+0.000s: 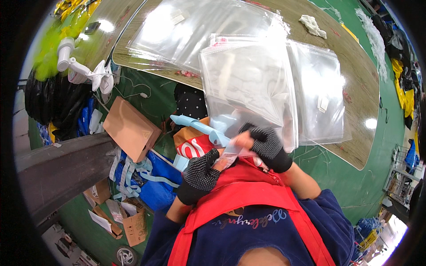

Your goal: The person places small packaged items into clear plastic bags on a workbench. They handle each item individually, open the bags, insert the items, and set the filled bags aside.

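Note:
In front of the red apron [239, 188], both my hands wear black dotted gloves with bare fingertips. My left hand [200, 173] is closed on the lower end of a small pale, see-through plastic piece [228, 158]. At its upper end, my right hand [265, 142] pinches with thumb and fingers, slightly blurred. A light blue strip [197, 125] runs just beyond them, over a red and brown printed item [191, 144]. Farther off, a stack of clear plastic bags [248, 80] overhangs the table edge toward my right hand and partly covers what lies beneath.
More clear bags lie on the wood-patterned table [361, 133], with a crumpled white cloth [313, 26] behind. To the left are a brown cardboard box [128, 126], a white fan-like device [66, 53], a dark beam [66, 166] and a blue bag [157, 184] with pale strips.

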{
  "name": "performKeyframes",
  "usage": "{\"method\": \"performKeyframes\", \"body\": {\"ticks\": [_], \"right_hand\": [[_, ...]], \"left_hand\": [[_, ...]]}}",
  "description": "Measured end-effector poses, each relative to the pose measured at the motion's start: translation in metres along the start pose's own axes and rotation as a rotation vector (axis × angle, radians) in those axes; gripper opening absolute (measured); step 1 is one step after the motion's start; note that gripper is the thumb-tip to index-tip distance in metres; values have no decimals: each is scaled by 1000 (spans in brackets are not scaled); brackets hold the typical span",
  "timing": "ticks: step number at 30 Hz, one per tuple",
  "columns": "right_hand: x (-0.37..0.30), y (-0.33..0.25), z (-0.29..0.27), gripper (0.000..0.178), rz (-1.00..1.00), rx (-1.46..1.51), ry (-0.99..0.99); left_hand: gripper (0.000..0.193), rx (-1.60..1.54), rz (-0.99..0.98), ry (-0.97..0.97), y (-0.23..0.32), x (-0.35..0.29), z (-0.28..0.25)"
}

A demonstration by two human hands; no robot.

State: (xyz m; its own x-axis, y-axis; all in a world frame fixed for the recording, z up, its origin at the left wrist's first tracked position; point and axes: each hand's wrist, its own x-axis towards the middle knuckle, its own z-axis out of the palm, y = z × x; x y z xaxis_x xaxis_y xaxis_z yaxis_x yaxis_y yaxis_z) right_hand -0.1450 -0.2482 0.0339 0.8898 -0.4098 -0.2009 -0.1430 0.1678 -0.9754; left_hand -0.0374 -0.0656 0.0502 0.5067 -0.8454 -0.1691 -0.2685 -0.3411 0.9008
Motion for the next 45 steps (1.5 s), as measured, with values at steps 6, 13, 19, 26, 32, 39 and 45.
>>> {"method": "performKeyframes", "body": {"ticks": [6,13,19,26,32,39,45], "right_hand": [[17,7,-47,28,-483,-1416,314],[-22,28,-12,52,-312,-1285,208],[-21,36,-21,14,-376,-1140,314],[-22,20,-16,26,-296,-1189,379],[-19,37,-22,31,-250,-1263,360],[-21,30,-10,33,-223,-1308,358],[-24,21,-21,14,-285,-905,390]], "left_hand": [[32,-173,-404,796,-124,-56,-141],[31,-244,-267,743,-78,-54,-133],[38,-889,-316,270,-10,14,-32],[34,-1035,-299,204,-3,24,-11],[36,-964,-332,179,-6,25,-6],[38,-1042,-310,161,-14,26,2],[36,-1054,-245,130,-12,28,6]]}}
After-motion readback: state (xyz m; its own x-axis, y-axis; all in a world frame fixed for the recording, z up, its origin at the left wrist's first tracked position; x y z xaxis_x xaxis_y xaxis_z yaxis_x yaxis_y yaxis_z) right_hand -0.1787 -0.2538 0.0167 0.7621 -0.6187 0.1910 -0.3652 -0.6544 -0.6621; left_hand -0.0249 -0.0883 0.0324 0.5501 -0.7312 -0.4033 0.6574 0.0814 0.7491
